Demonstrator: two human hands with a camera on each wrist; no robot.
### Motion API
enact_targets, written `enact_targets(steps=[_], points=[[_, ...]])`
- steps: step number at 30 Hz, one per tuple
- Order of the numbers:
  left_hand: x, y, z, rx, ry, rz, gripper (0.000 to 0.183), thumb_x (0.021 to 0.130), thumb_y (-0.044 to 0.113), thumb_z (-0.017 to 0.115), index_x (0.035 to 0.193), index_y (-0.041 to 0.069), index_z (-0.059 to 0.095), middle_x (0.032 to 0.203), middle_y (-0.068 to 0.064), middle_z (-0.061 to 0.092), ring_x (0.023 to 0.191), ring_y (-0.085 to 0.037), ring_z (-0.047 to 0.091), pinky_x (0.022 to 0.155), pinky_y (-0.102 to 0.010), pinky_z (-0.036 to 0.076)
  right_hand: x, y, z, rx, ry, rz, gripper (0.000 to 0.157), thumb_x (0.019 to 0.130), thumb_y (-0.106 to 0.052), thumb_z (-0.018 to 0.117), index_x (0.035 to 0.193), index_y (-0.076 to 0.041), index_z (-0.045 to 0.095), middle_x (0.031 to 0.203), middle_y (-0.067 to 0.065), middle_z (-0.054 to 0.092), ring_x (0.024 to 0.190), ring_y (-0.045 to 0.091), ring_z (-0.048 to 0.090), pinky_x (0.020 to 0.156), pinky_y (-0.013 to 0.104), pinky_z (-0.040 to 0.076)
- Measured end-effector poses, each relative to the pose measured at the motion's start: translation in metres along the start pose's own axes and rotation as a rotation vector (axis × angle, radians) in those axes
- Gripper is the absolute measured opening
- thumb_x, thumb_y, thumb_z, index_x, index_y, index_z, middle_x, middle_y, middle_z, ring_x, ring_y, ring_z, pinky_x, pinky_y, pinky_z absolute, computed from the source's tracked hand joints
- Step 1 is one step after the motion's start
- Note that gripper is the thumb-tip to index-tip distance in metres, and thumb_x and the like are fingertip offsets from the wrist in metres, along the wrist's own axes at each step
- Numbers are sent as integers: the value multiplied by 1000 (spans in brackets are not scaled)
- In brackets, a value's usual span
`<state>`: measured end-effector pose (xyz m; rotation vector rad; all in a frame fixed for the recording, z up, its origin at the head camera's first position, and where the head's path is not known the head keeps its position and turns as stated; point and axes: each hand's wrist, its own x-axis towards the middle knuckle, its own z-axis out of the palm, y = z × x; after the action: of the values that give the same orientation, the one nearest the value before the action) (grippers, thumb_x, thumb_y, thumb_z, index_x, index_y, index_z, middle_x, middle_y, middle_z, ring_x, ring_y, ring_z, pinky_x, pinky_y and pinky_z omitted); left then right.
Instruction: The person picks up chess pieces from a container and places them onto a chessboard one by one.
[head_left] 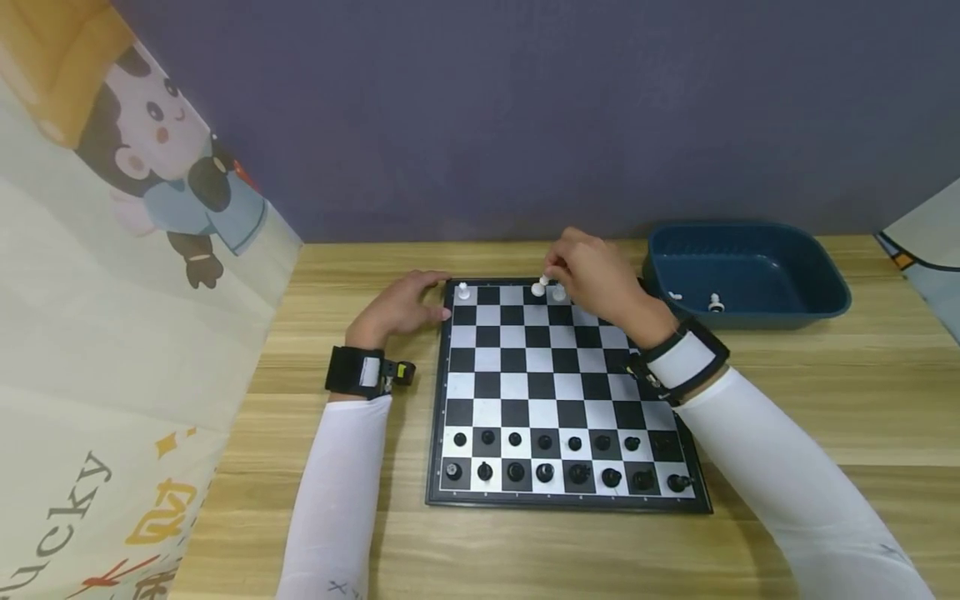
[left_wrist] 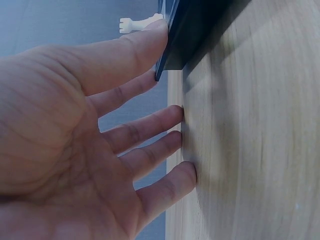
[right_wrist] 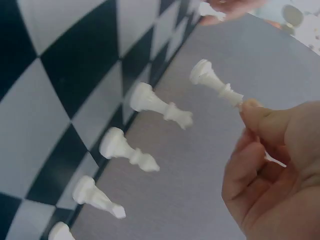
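My right hand (head_left: 592,275) pinches a white chess piece (right_wrist: 214,82) by its top between thumb and fingers. Its base hangs over the far row of the chessboard (head_left: 513,385), beside a standing white piece (head_left: 558,292). In the right wrist view several more white pieces (right_wrist: 127,150) stand along that row. My left hand (head_left: 401,307) lies at the board's far left corner, thumb against its edge. The left wrist view shows the other fingertips (left_wrist: 172,114) down at the table. Close to that thumb stands a white rook (head_left: 462,291).
Two rows of black chess pieces (head_left: 544,472) line the board's near side. A dark blue basin (head_left: 750,320) stands right of the board, holding a white piece (head_left: 716,302) and another small white one (head_left: 675,296). A dark wall (head_left: 480,125) rises behind the wooden table (head_left: 862,400).
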<state>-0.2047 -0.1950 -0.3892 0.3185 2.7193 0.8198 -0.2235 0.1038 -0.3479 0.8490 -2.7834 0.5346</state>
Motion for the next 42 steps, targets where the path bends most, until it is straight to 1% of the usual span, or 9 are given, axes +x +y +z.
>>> enact_targets(steps=[5, 14, 21, 25, 28, 31, 34, 37, 42], points=[[0, 1, -1, 1, 0, -1, 67, 81, 37, 64, 141, 29, 34, 144, -8, 32, 127, -31, 33, 97, -50, 30, 7, 0, 11, -87, -47, 6, 13, 87, -24, 60, 91, -12, 61, 86, -2, 43, 67, 13, 47, 53, 26, 39], [-1, 0, -1, -1, 2, -2, 67, 81, 37, 65, 141, 29, 35, 143, -7, 33, 126, -31, 34, 97, -50, 30, 9, 0, 20, -93, -46, -21, 11, 86, -22, 62, 89, -12, 61, 85, -2, 45, 65, 14, 48, 53, 26, 40], [0, 0, 0, 2, 3, 1, 67, 82, 38, 64, 141, 29, 35, 144, -7, 32, 128, -31, 32, 98, -51, 29, 10, 0, 24, -53, -26, -16, 10, 86, -23, 61, 88, -13, 63, 83, -4, 48, 66, 12, 48, 53, 25, 39], [0, 1, 1, 2, 6, 0, 67, 82, 38, 64, 141, 29, 35, 144, -7, 33, 127, -31, 33, 98, -50, 29, 9, 0, 24, -40, -37, 14, 17, 87, -25, 61, 99, -14, 64, 84, -5, 48, 64, 12, 47, 51, 26, 38], [1, 2, 1, 2, 7, -1, 66, 82, 38, 64, 141, 29, 35, 143, -7, 33, 127, -31, 33, 98, -50, 29, 5, 0, 19, -24, -58, 46, 29, 87, -28, 60, 113, -15, 60, 84, -4, 46, 62, 13, 45, 47, 27, 38], [1, 3, 1, 4, 4, -4, 66, 82, 38, 64, 141, 29, 35, 143, -7, 33, 127, -31, 33, 97, -50, 29, 0, 4, 11, 9, -63, 67, 33, 90, -30, 56, 119, -16, 57, 81, -1, 43, 60, 16, 43, 46, 29, 36], [1, 3, 1, 3, -1, -7, 67, 82, 38, 64, 141, 29, 34, 143, -8, 33, 126, -31, 33, 97, -51, 30, -7, 12, -2, 47, -38, 86, 31, 92, -35, 52, 116, -16, 58, 77, 1, 43, 56, 19, 41, 45, 31, 34], [2, 3, 1, 7, -6, -4, 67, 82, 38, 64, 141, 29, 34, 143, -8, 33, 127, -32, 33, 97, -51, 29, -16, 24, -16, 87, 13, 119, 31, 92, -41, 48, 110, -18, 60, 70, 2, 44, 52, 20, 40, 45, 34, 33], [2, 3, 1, 13, -10, -7, 67, 82, 37, 64, 141, 28, 34, 144, -9, 32, 128, -31, 32, 98, -50, 29, -33, 49, -37, 153, 118, 183, 31, 92, -43, 47, 103, -18, 62, 68, 1, 49, 55, 20, 42, 49, 35, 33]])
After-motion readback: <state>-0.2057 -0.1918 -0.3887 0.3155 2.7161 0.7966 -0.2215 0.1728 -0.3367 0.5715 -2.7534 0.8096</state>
